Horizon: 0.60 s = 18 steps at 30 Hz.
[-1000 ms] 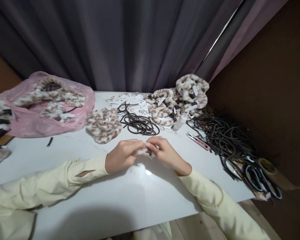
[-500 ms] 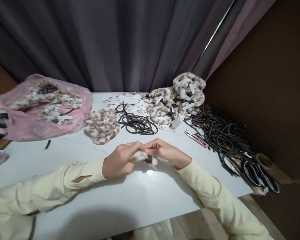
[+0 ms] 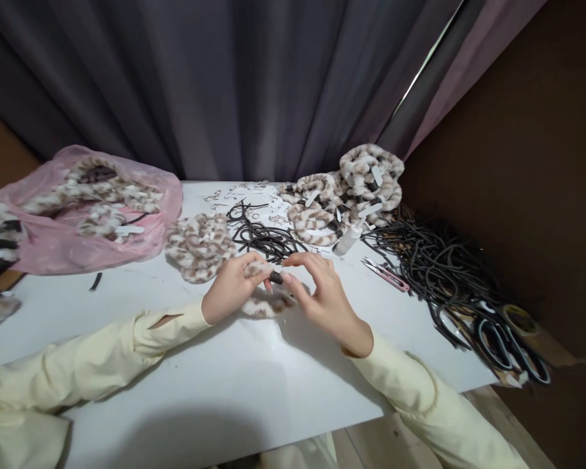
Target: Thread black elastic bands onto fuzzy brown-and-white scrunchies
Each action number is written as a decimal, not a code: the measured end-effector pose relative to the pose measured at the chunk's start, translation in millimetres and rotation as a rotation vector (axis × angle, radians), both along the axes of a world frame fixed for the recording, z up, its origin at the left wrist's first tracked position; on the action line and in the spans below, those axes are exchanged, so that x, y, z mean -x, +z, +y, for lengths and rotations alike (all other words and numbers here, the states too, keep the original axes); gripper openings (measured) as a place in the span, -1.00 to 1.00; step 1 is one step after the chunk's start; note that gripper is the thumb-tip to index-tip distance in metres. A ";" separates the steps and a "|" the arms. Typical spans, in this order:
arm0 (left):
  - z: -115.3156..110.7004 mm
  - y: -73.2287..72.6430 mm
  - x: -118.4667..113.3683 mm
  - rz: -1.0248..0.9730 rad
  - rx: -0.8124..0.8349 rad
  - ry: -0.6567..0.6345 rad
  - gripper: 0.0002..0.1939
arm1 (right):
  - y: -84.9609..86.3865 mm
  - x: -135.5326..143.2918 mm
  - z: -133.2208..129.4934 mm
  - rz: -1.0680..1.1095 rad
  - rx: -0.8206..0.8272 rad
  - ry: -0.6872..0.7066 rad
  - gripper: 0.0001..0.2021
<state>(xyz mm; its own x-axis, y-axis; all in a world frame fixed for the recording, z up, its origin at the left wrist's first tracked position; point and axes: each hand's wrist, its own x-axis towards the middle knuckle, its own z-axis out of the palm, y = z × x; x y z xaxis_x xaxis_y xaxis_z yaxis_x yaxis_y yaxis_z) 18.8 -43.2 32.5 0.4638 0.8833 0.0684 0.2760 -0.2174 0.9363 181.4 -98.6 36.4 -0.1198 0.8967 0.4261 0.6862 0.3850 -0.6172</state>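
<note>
My left hand [image 3: 232,286] is closed on a furry white-and-brown loop [image 3: 266,307], pinching it between thumb and fingers above the table. A dark band [image 3: 276,277] wrapped round the loop sticks out past the left fingertips. My right hand [image 3: 326,296] is just right of the band, thumb and index finger apart. Its thumb tip is at the band's end; whether it touches I cannot tell. The lower part of the loop hangs below both hands.
Behind the hands lie a furry pile [image 3: 200,246] and black cords [image 3: 258,234]. A pink bag [image 3: 151,244] of furry pieces stands left. To the right are tagged furry loops [image 3: 371,172], a small bottle [image 3: 348,240], pink-handled snips [image 3: 385,273] and a large cord heap [image 3: 430,267].
Both hands have moved slightly up, away from me. My right fingers have parted from their pinch. The furry loop has turned, so its dark band and lower curve show more.
</note>
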 end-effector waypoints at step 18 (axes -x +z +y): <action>-1.8 -0.5 -5.3 -0.304 0.592 0.029 -0.81 | -27.8 19.9 0.7 -0.677 -0.296 -0.192 -0.66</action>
<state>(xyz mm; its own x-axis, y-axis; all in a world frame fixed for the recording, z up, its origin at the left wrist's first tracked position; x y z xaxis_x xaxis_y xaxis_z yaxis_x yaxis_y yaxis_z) 24.0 -45.0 32.0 0.4759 0.8237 -0.3084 -0.0209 0.3611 0.9323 161.5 -97.9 8.6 -0.2937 0.7882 0.5409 0.9499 0.3041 0.0726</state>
